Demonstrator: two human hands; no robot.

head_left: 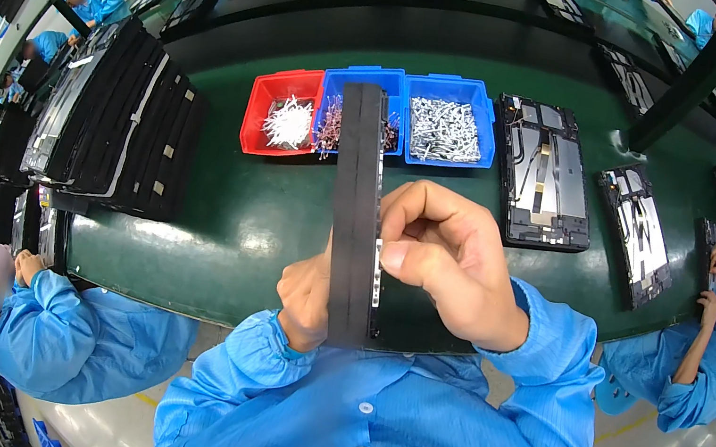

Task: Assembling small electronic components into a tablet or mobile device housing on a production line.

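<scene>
A black flat device housing stands on its edge in front of me, its long narrow side turned up. My left hand is shut on it from the left, with most of the fingers hidden behind it. At its right face my right hand is closed, thumb and forefinger pinched against a strip of small silver parts. Whatever those fingertips hold is too small or hidden to name. Beyond the housing are a red bin of white pieces, a blue bin of reddish small parts partly covered by the housing, and another blue bin of silver-white parts.
Tall stacks of black housings stand on the left of the green table. Two open housings, one wide and one narrow, lie at the right. A dark post rises behind them. Co-workers sit close on the left and right.
</scene>
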